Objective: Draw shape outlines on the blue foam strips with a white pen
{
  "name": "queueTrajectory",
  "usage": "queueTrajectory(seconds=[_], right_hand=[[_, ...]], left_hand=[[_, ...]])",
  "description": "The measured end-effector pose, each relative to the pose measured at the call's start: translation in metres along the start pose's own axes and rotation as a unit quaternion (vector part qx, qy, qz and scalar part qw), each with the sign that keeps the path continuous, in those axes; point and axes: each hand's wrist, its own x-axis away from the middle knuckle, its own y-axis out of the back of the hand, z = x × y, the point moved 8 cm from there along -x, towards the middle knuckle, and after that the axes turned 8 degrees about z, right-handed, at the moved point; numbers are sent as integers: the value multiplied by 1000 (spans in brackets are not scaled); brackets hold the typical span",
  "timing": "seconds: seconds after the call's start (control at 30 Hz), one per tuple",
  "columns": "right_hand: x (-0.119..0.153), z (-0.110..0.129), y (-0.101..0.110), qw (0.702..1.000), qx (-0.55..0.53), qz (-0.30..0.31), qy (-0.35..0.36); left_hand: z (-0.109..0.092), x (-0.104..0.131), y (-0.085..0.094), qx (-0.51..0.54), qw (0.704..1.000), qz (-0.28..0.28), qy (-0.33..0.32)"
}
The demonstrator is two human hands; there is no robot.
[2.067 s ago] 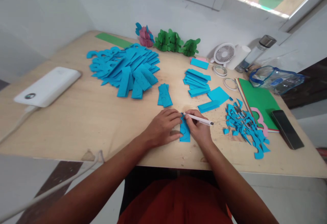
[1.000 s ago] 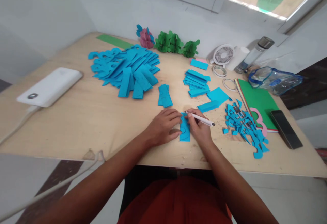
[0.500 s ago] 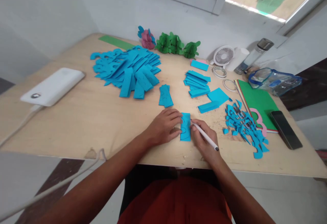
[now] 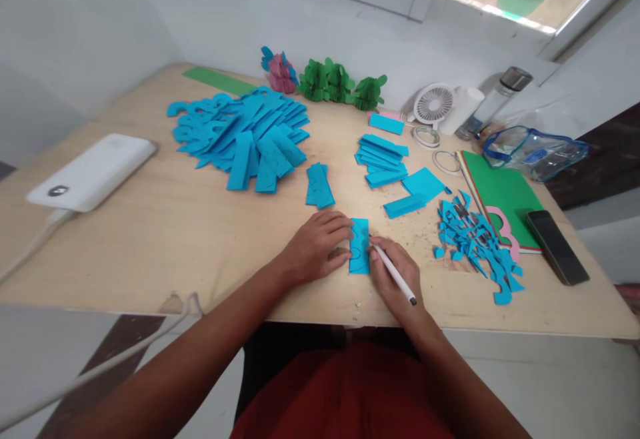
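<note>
A small blue paper strip with dark curved lines lies upright before me near the table's front edge. My left hand rests at its left side, fingers bent and fingertips on its edge. In my right hand, at the strip's right side, is a white pen with a dark end, its tip near the strip's right edge. Two crossed blue strips lie just beyond my left hand. Farther left is a large heap of blue cut paper; folded blue pieces lie at the right.
Blue scraps, a green book and a phone are at the right. A fan, a bottle and green paper shapes stand at the back. A white power bank with a cable lies left.
The whole view has shifted slightly. The pen has tilted a little and its tip sits slightly lower along the strip's right edge. My left hand keeps its place on the strip.
</note>
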Motion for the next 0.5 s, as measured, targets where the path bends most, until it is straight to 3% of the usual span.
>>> queueTrajectory(seconds=[0.5], right_hand=[[-1, -5, -2, 999, -38, 8, -36]], left_hand=[[0, 0, 0, 7, 1000, 4, 10]])
